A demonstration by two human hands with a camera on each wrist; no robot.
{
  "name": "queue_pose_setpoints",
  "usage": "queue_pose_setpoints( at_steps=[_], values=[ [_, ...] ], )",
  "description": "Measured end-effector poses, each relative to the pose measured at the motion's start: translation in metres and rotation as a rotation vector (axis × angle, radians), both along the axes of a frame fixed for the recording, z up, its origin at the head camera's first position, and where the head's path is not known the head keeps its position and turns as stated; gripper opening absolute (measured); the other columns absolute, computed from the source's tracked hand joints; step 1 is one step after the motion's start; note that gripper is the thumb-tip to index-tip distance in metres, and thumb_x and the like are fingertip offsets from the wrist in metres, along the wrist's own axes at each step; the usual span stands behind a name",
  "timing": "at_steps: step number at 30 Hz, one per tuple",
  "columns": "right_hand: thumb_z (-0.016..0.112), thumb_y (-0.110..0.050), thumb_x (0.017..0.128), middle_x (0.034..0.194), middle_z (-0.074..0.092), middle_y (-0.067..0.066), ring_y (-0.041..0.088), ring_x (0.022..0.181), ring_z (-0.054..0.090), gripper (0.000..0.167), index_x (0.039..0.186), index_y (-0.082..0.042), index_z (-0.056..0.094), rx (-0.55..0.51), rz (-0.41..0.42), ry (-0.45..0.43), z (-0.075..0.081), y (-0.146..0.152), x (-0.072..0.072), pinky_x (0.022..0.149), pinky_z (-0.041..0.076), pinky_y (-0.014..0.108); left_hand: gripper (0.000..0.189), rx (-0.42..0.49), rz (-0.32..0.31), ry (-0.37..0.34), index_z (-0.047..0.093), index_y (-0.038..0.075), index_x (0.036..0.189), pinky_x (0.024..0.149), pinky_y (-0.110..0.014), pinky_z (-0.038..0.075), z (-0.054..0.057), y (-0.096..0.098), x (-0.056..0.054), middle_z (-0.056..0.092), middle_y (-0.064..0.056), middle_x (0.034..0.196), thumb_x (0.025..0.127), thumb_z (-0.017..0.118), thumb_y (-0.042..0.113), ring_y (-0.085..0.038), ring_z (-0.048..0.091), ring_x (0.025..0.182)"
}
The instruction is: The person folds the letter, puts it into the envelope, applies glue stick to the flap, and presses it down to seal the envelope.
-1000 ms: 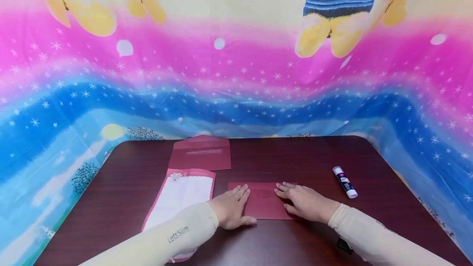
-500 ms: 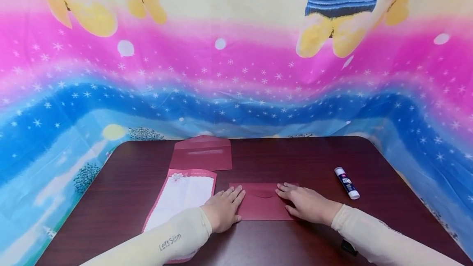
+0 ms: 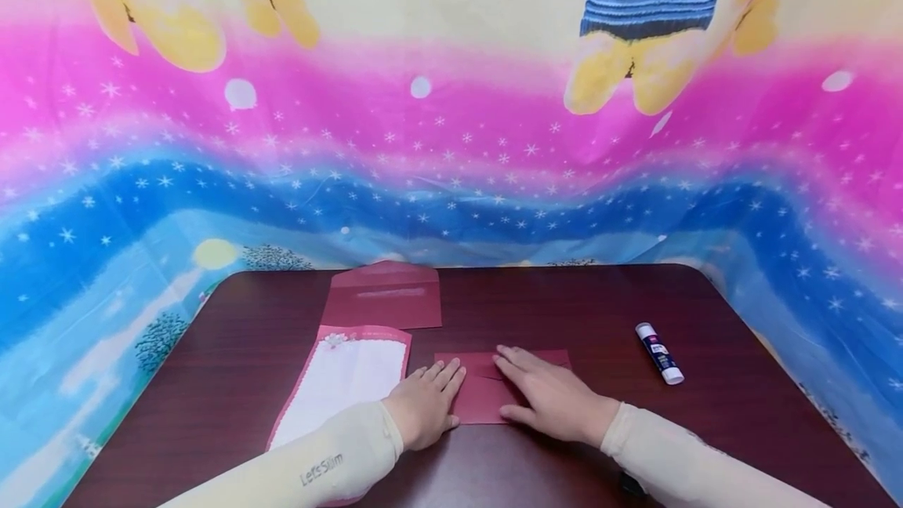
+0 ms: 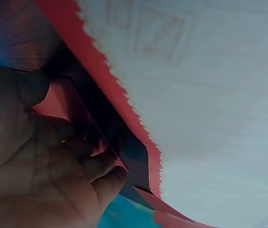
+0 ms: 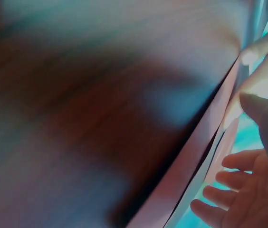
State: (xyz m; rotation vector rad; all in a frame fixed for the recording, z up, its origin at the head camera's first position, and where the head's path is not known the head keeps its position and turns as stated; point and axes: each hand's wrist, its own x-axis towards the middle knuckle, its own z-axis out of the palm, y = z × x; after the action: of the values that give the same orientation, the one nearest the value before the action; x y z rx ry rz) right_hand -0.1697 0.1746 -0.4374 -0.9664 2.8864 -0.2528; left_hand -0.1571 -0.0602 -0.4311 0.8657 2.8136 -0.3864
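A dark red envelope [image 3: 482,404] lies flat near the front middle of the table, its flap folded down over it. On its left end rests my left hand [image 3: 426,404], fingers stretched out. Across its middle and right part my right hand [image 3: 553,394] lies with fingers spread, hiding much of the flap. In the left wrist view, the left fingers [image 4: 108,178] touch the envelope's edge. In the right wrist view, the right hand [image 5: 253,194] is seen from the palm side, its fingers extended and lifted at an angle I cannot judge.
To the left lies a white letter sheet [image 3: 360,375] with a red border, partly under my left sleeve. Behind it is a second red envelope [image 3: 384,308] with its flap up and a pale streak. A glue stick [image 3: 659,353] lies at right. A printed curtain [image 3: 451,139] hangs behind the table.
My right hand has slid left across the envelope, from its right end onto its middle. My left hand first drew back to the left end, then stayed there.
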Motion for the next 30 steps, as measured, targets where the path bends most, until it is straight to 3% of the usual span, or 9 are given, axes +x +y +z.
queue_pose_setpoints(
  at_steps=[5,11,30],
  values=[
    [0.053,-0.059,0.099,0.164,0.035,0.012,0.030,0.152,0.034,0.079,0.155,-0.005,0.038,0.043,0.061,-0.051,-0.004,-0.030,0.004,0.118,0.039,0.047,0.066,-0.017,0.002,-0.002,0.036,0.019,0.157,0.121,-0.033,0.036,0.002,0.001,0.000,0.034,0.002,0.165,0.102,0.049,0.052,-0.017,0.038,0.150],
    [0.053,-0.054,0.100,0.162,0.039,0.013,0.029,0.150,0.038,0.074,0.153,-0.003,0.042,0.081,0.055,-0.074,-0.007,-0.036,0.004,0.119,0.037,0.046,0.066,-0.040,0.000,-0.002,0.036,0.019,0.157,0.121,-0.032,0.035,0.003,0.002,0.000,0.034,0.003,0.166,0.102,0.048,0.053,-0.016,0.038,0.151],
    [0.058,-0.053,0.098,0.157,0.047,0.008,0.032,0.148,0.042,0.063,0.146,-0.013,0.054,-0.011,-0.119,-0.196,0.005,0.033,-0.002,0.117,0.036,0.057,0.068,0.005,-0.007,-0.026,0.034,0.019,0.158,0.121,-0.033,0.035,0.001,0.004,-0.002,0.032,0.002,0.166,0.101,0.049,0.053,-0.016,0.036,0.152]
  ],
)
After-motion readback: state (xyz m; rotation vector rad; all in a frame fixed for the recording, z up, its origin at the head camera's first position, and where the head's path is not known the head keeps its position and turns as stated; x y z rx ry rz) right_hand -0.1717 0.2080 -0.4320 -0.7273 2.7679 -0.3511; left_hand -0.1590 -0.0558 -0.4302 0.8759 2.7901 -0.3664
